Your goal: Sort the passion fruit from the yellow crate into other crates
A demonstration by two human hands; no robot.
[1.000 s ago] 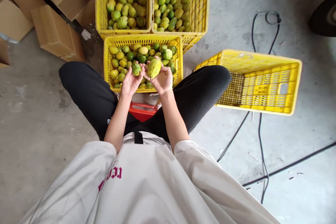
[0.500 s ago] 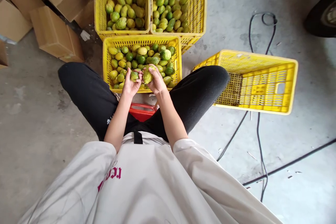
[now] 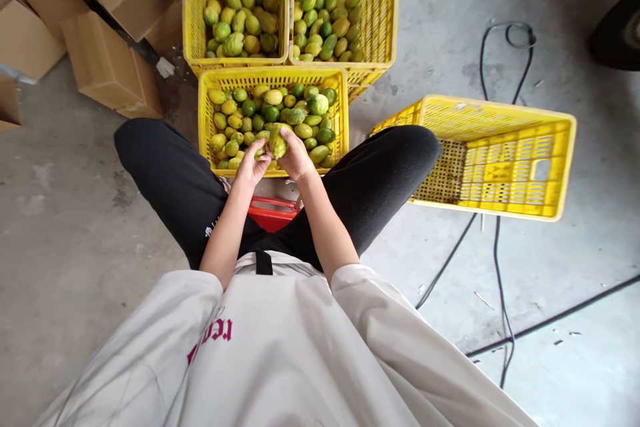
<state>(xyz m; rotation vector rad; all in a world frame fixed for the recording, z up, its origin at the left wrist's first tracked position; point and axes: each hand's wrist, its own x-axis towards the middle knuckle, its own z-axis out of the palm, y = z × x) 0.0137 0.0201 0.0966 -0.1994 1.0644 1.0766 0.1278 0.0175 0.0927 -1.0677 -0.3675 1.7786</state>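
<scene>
My right hand [image 3: 296, 159] is closed around a knobbly yellow-green fruit [image 3: 277, 141], its thumb on top. Beside it, my left hand [image 3: 251, 165] curls around a smaller greenish fruit [image 3: 261, 153], mostly covered by the fingers. The hands nearly meet above the near edge of a yellow plastic crate [image 3: 343, 90] between my knees. In that crate lie many green and yellow fruits [image 3: 273, 97], oval and lemon-like. Their exact kind is hard to make out.
Two taller yellow crates, a left one [image 3: 187, 7] and a right one [image 3: 395, 7], hold similar fruit behind. Another yellow crate [image 3: 565, 167] lies on its side at right, near black cables [image 3: 500, 267]. Cardboard boxes [image 3: 107, 67] stand at left; a red plastic object [image 3: 273, 217] is below me.
The fruit in my right hand has shifted slightly left. My left hand has turned, so its fruit is now more hidden. The whole view has drifted a little.
</scene>
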